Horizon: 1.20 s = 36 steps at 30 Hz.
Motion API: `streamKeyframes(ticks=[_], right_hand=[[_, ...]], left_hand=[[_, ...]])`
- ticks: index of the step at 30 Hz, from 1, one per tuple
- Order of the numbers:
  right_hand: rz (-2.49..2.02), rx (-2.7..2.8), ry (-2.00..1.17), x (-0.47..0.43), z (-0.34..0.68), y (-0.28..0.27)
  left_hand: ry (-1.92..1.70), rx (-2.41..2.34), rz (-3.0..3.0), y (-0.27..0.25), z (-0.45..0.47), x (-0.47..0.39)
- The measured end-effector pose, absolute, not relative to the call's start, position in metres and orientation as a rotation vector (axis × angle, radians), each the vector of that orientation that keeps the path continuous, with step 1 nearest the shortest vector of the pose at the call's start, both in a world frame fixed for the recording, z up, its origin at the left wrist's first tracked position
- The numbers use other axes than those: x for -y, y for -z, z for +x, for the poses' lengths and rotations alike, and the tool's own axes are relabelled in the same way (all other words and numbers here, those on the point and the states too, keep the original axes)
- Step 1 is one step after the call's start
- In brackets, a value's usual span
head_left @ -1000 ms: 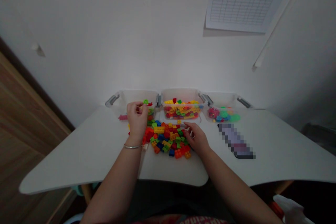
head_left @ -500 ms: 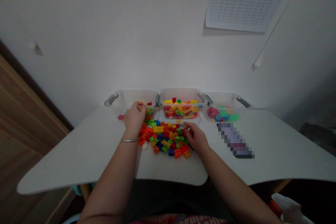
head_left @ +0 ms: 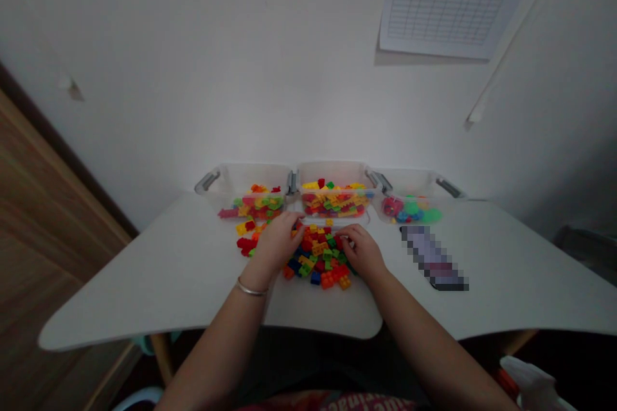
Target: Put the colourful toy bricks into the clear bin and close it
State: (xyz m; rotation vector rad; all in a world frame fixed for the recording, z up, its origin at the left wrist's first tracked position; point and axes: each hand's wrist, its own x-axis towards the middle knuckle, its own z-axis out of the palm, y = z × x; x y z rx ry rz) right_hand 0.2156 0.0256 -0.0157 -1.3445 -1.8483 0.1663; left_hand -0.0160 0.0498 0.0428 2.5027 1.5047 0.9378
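Observation:
A heap of toy building bricks (head_left: 318, 248) in red, orange, yellow, green and blue lies on the table in front of me. My left hand (head_left: 279, 241), a silver bangle on its wrist, reaches over the heap's left part, thumb and forefinger apart and nothing visible between them. At the right edge of the heap my right hand (head_left: 362, 253) rests with bent fingers beside red and dark green bricks. A gap shows between its thumb and forefinger. Behind the heap, the left clear bin (head_left: 231, 174) and the middle clear bin (head_left: 332, 170) both contain bricks.
A right-hand clear bin (head_left: 409, 178) has round and green pieces inside. To the right of the heap lies a pixelated phone-like object (head_left: 431, 258) on the white table (head_left: 506, 270). The wall (head_left: 289, 77) rises just behind the bins, with a gridded paper (head_left: 441, 6) on it.
My left hand has come from the left bin back toward me and to the right, over the heap. Bricks at the heap's left end now show. My right hand stays nearly still.

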Motion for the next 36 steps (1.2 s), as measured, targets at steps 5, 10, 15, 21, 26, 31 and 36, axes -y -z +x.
streamKeyframes(ticks=[5,10,15,21,26,31,36], right_hand=[[-1.385,1.860,-0.095,-0.028,0.217,0.017],[-1.492,1.844,0.015,-0.036,0.217,0.016],[-1.432,1.676,-0.151,-0.045,0.229,0.021],[-1.428,1.801,-0.395,-0.039,0.244,0.024],[-1.354,2.039,-0.382,-0.033,0.242,0.017],[-1.385,2.103,-0.327,-0.031,0.243,0.015],[-1.401,2.033,-0.276,-0.034,0.246,0.020]], left_hand=[[-0.857,-1.129,2.678,-0.026,-0.009,-0.047],[-0.866,-1.171,2.765,-0.022,-0.012,-0.048],[-0.847,-1.167,2.769,-0.021,-0.016,-0.047],[-0.842,-1.209,2.807,-0.015,-0.017,-0.048],[-0.845,-1.219,2.817,-0.012,-0.017,-0.047],[-0.884,-1.195,2.818,-0.009,-0.017,-0.047],[-0.942,-1.155,2.780,-0.007,-0.017,-0.049]])
